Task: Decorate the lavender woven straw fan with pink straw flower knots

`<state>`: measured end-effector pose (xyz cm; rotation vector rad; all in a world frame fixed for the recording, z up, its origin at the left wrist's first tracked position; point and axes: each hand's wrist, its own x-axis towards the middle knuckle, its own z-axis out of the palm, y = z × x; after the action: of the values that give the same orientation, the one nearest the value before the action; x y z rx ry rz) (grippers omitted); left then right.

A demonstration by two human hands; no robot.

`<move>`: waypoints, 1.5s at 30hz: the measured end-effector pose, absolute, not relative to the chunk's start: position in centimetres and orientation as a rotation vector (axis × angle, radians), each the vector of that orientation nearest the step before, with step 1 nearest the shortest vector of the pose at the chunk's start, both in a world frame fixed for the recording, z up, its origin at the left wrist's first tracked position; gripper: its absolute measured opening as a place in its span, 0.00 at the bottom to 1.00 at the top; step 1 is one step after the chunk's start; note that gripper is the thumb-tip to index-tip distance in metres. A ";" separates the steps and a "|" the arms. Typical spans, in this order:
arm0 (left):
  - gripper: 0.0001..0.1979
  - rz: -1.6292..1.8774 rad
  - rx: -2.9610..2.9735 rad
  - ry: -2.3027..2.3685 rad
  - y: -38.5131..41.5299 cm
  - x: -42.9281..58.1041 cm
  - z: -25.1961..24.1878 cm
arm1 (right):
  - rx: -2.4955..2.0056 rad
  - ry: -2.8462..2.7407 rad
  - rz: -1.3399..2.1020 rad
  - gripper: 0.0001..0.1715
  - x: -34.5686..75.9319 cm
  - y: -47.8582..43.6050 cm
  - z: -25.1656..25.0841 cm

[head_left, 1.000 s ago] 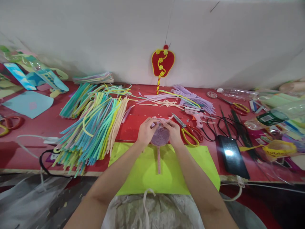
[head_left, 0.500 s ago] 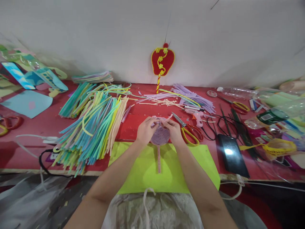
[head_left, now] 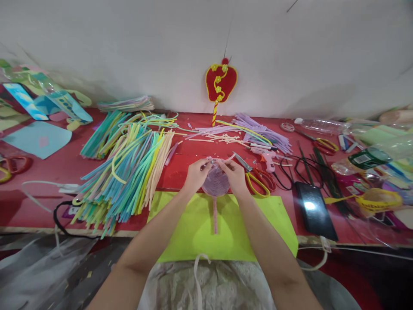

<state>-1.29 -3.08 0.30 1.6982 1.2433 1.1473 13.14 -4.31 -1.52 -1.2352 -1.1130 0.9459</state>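
A round purple fan (head_left: 215, 183) made of pipe cleaners lies in front of me, its pink handle (head_left: 215, 217) pointing toward me over a yellow-green sheet (head_left: 180, 241). With fingers pinched, my left hand (head_left: 196, 174) grips the fan's upper left edge. My right hand (head_left: 235, 174) is closed at the upper right edge, pinching a light pink pipe cleaner (head_left: 230, 158) whose loose end sticks out past the fingers. The fingertips of both hands almost meet along the top rim. Part of the rim is hidden behind them.
Scissors (head_left: 258, 181) and a pink glue gun (head_left: 267, 160) lie right of my hands. Bundled coloured pipe cleaners (head_left: 119, 172) spread on the left, purple ones (head_left: 263, 131) behind. A red fan (head_left: 221, 84) leans against the wall. A phone (head_left: 314, 211) and bottles (head_left: 371, 157) sit right.
My fingers have shifted slightly along the fan's top edge, and the fan has moved a touch to the left. Both hands keep their hold.
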 end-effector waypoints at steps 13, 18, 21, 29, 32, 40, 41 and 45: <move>0.08 1.297 1.233 1.182 -1.3 -2.9 0.4 | -1.056 -0.727 1.078 0.16 14.1 -4.0 -0.4; 0.08 1.129 1.499 1.133 -2.2 -1.8 0.4 | -1.042 -0.850 1.148 0.14 13.2 -4.4 -0.9; 0.09 1.058 1.645 1.081 -2.9 -1.2 0.4 | -1.053 -0.936 1.210 0.13 12.7 -4.7 -1.0; 0.09 1.039 1.739 1.031 -2.8 -1.5 0.1 | -1.094 -1.061 1.190 0.14 13.2 -4.7 -0.5; 0.08 1.028 1.761 1.018 -2.7 -1.5 0.2 | -1.075 -1.064 1.217 0.15 13.3 -4.7 -0.5; 0.08 1.024 1.774 0.991 -2.8 -1.6 0.8 | -1.135 -1.073 1.193 0.16 13.4 -4.4 -0.8; 0.08 1.022 1.787 0.995 -2.8 -1.7 0.8 | -1.133 -1.075 1.185 0.16 13.4 -4.4 -0.7; 0.08 1.006 1.894 1.012 -2.6 -2.1 0.6 | -1.121 -1.094 1.200 0.15 13.4 -4.6 -0.3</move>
<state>-2.07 -2.57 0.58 1.8942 1.0120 1.0065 13.44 -4.59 -0.35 -1.1215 -1.0935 1.2004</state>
